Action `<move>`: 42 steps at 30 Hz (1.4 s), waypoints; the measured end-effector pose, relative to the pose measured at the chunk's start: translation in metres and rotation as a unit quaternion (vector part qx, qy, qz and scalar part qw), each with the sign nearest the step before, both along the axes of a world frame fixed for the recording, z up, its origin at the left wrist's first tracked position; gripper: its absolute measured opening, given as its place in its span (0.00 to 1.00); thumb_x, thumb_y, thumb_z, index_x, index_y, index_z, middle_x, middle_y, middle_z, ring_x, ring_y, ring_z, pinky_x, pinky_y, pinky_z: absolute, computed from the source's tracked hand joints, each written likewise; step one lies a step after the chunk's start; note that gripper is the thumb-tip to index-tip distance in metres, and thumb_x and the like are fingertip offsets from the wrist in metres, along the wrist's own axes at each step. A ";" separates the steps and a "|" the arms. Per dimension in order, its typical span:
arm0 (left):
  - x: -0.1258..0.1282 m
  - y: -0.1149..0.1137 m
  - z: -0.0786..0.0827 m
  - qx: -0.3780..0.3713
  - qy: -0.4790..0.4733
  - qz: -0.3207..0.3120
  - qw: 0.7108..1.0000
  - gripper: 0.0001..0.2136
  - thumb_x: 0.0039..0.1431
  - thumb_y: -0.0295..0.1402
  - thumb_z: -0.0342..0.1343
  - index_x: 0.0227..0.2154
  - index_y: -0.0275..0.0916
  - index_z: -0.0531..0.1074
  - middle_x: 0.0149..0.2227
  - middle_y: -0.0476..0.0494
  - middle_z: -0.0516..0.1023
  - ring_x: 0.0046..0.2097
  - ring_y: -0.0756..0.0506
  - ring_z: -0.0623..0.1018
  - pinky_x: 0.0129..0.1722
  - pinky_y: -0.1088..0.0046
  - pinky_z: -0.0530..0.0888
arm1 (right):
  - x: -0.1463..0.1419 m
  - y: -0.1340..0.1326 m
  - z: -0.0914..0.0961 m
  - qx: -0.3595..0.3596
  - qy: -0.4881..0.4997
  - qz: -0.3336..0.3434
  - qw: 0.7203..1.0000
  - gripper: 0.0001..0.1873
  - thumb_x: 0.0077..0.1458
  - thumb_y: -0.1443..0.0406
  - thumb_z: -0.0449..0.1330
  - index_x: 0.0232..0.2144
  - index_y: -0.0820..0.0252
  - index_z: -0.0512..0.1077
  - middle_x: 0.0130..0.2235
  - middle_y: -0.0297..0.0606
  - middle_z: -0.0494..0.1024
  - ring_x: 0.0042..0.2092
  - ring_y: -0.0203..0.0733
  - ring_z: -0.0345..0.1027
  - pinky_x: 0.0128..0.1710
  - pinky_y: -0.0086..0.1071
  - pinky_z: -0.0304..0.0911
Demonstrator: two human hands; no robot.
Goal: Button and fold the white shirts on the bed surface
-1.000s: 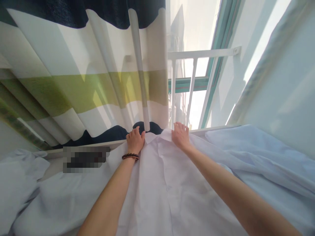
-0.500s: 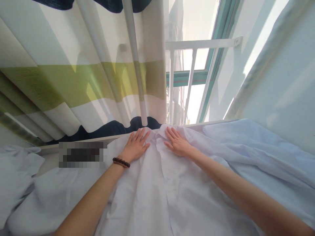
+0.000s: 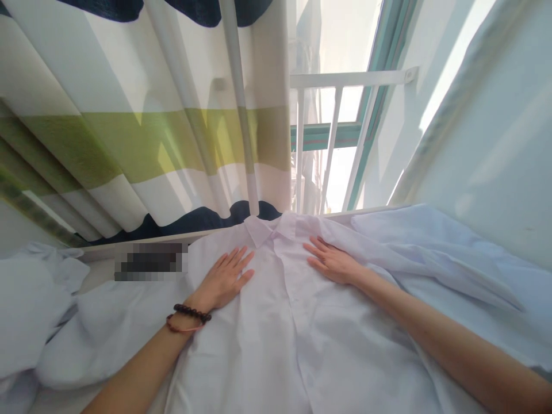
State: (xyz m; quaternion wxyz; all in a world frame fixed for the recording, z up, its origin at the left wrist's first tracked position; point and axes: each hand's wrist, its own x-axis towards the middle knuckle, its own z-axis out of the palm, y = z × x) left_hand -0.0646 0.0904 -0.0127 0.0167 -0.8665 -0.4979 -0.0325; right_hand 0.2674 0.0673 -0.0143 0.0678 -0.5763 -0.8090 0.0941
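A white button-up shirt (image 3: 267,322) lies spread front side up, its collar at the far end near the window sill. My left hand (image 3: 222,279), with a beaded bracelet (image 3: 192,312) on the wrist, rests flat on the shirt's left chest side, fingers stretched. Flat on the other side of the button placket lies my right hand (image 3: 330,260), its fingers slightly spread. Neither hand grips the cloth. One sleeve (image 3: 431,264) extends to the right in soft folds.
A striped curtain (image 3: 172,138) hangs behind the shirt on the left. White railing bars (image 3: 332,144) stand before the window. More white cloth (image 3: 38,305) is bunched at the far left, near a blurred dark patch (image 3: 150,261). A pale wall (image 3: 509,144) rises on the right.
Both hands have slid away from the collar and toward me, spreading apart. The collar, covered in part before, now shows whole.
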 end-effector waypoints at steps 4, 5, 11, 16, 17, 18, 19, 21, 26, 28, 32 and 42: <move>0.016 -0.022 -0.002 0.002 -0.029 0.035 0.999 0.27 0.69 0.46 0.32 0.67 0.43 0.54 0.68 0.40 0.55 0.68 0.39 0.56 0.64 0.49 0.53 | -0.029 -0.012 0.006 0.008 -0.010 -0.061 0.998 0.35 0.67 0.50 0.41 0.68 0.64 0.51 0.70 0.51 0.45 0.69 0.57 0.41 0.65 0.51 0.46; 0.019 -0.031 -0.004 0.004 -0.037 0.036 0.999 0.27 0.69 0.47 0.31 0.67 0.45 0.52 0.68 0.41 0.55 0.69 0.39 0.55 0.64 0.48 0.53 | -0.037 -0.017 0.007 0.019 0.000 -0.060 0.998 0.37 0.66 0.48 0.40 0.68 0.65 0.50 0.70 0.50 0.44 0.70 0.56 0.39 0.66 0.51 0.45; 0.011 -0.062 -0.012 0.006 -0.016 0.014 1.000 0.28 0.67 0.50 0.38 0.66 0.49 0.54 0.69 0.44 0.54 0.69 0.36 0.53 0.64 0.44 0.52 | -0.037 -0.055 -0.006 0.024 0.016 -0.008 1.000 0.36 0.65 0.46 0.40 0.68 0.57 0.52 0.70 0.44 0.44 0.70 0.50 0.35 0.68 0.47 0.37; 0.009 -0.066 -0.003 0.024 -0.048 -0.019 0.998 0.25 0.67 0.45 0.41 0.63 0.43 0.61 0.67 0.37 0.58 0.67 0.34 0.57 0.63 0.44 0.55 | -0.019 -0.061 -0.013 0.034 0.012 0.001 0.999 0.34 0.66 0.47 0.40 0.68 0.54 0.52 0.70 0.42 0.45 0.70 0.48 0.36 0.68 0.47 0.37; 0.012 -0.071 0.001 0.029 -0.071 -0.038 0.996 0.23 0.68 0.44 0.42 0.62 0.44 0.63 0.66 0.36 0.61 0.66 0.35 0.60 0.63 0.46 0.57 | -0.019 -0.060 -0.013 0.034 0.013 0.002 0.999 0.34 0.66 0.47 0.41 0.68 0.55 0.53 0.70 0.43 0.46 0.70 0.49 0.36 0.68 0.47 0.38; 0.015 -0.077 0.006 0.025 -0.098 -0.060 0.993 0.21 0.68 0.43 0.42 0.59 0.45 0.66 0.63 0.37 0.64 0.64 0.36 0.63 0.63 0.49 0.59 | -0.020 -0.060 -0.011 0.036 0.015 0.001 0.999 0.34 0.66 0.48 0.42 0.67 0.56 0.54 0.70 0.43 0.46 0.70 0.50 0.37 0.68 0.48 0.38; 0.018 -0.085 0.012 0.010 -0.129 -0.082 0.988 0.20 0.68 0.42 0.42 0.57 0.46 0.68 0.60 0.38 0.68 0.62 0.38 0.66 0.62 0.53 0.62 | -0.022 -0.062 -0.009 0.041 0.021 -0.001 0.999 0.33 0.66 0.49 0.43 0.67 0.57 0.55 0.70 0.45 0.47 0.70 0.51 0.38 0.68 0.48 0.39; 0.021 -0.105 0.026 -0.044 -0.185 -0.113 0.975 0.16 0.67 0.42 0.44 0.52 0.49 0.70 0.53 0.40 0.73 0.55 0.42 0.71 0.57 0.60 0.69 | -0.024 -0.069 -0.004 0.064 0.043 -0.007 0.997 0.31 0.66 0.52 0.44 0.65 0.61 0.58 0.69 0.48 0.51 0.69 0.51 0.43 0.67 0.47 0.43; 0.020 -0.153 0.045 -0.191 -0.200 -0.183 0.943 0.07 0.62 0.41 0.55 0.39 0.48 0.73 0.37 0.45 0.75 0.40 0.45 0.75 0.43 0.69 0.74 | -0.016 -0.108 0.013 0.095 0.130 0.069 0.985 0.19 0.64 0.54 0.52 0.51 0.53 0.71 0.54 0.45 0.72 0.54 0.48 0.67 0.55 0.42 0.64; 0.020 -0.161 0.038 -0.194 -0.190 -0.216 0.938 0.10 0.59 0.41 0.59 0.43 0.47 0.74 0.41 0.43 0.75 0.43 0.44 0.74 0.46 0.67 0.73 | -0.013 -0.119 0.013 0.089 0.146 0.112 0.979 0.16 0.61 0.55 0.56 0.48 0.52 0.72 0.49 0.44 0.73 0.50 0.48 0.68 0.51 0.42 0.65; 0.025 -0.153 0.013 -0.157 -0.213 -0.228 0.937 0.06 0.64 0.35 0.55 0.38 0.42 0.76 0.39 0.44 0.75 0.43 0.44 0.73 0.46 0.67 0.70 | -0.011 -0.121 0.001 0.109 0.163 0.125 0.973 0.07 0.63 0.62 0.56 0.39 0.56 0.74 0.43 0.42 0.75 0.45 0.45 0.68 0.48 0.40 0.64; 0.009 -0.114 0.051 -0.304 -0.203 -0.160 0.917 0.12 0.63 0.42 0.54 0.34 0.41 0.78 0.36 0.47 0.79 0.39 0.46 0.76 0.41 0.73 0.72 | -0.017 -0.089 0.021 0.093 0.132 0.108 0.981 0.11 0.64 0.60 0.54 0.34 0.57 0.74 0.39 0.40 0.75 0.41 0.44 0.70 0.44 0.37 0.65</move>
